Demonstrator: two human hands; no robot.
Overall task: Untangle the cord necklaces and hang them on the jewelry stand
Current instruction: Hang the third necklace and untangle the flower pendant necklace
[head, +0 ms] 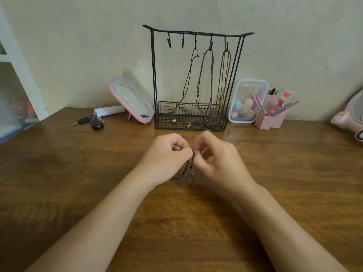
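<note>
My left hand [167,156] and my right hand [214,158] meet above the middle of the wooden table, both pinching a thin black cord necklace [191,160]. Its small metal pendant [191,175] dangles below my fingers, and loops of cord trail under my left hand. Behind them stands the black wire jewelry stand [153,65] with a row of hooks. A black cord [188,75] and two brown cords [202,75] [225,75] hang from the three right hooks, their pendants lying in the stand's mesh basket [163,122]. The two left hooks are bare.
A pink-framed mirror [130,99] leans left of the stand, with a white tube [110,110] and car keys [92,122] beside it. To the right sit a clear box of sponges [247,101], a pink brush holder [273,114] and a pink fan [351,116].
</note>
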